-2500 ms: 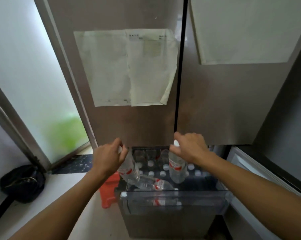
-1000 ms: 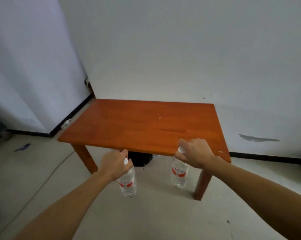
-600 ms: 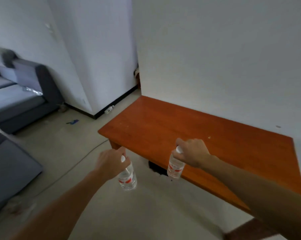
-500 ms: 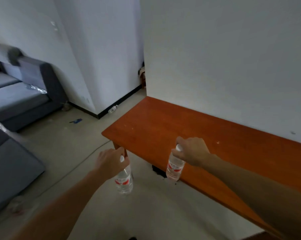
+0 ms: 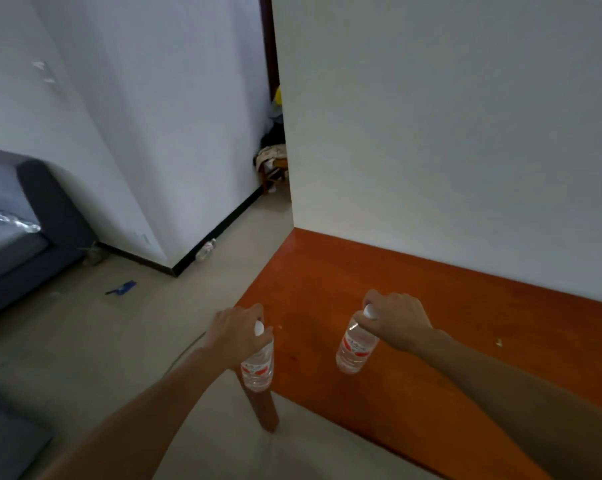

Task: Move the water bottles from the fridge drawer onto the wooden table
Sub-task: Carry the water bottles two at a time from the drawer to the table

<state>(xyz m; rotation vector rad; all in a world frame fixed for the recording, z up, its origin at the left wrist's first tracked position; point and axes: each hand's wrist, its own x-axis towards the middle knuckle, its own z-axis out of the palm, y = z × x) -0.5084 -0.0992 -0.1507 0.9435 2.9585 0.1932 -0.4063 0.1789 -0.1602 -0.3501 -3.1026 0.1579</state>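
Each hand grips a bottle by its white cap — the left hand [image 5: 235, 332] holds one bottle [image 5: 258, 367] at the table [image 5: 431, 306] corner, at 6 o'clock; the right hand [image 5: 398, 320] holds the other bottle [image 5: 356, 348] over the tabletop, toward 5 o'clock.

Two clear plastic water bottles, each with a white cap and a red-and-white label. Left water bottle [image 5: 258, 367]: upright, suspended by its cap, positioned over the near left corner of the wooden table [image 5: 431, 327]. Right water bottle [image 5: 356, 349]: suspended by its cap, base tilted slightly leftward, positioned over the table surface. Contact with the table cannot be determined for either
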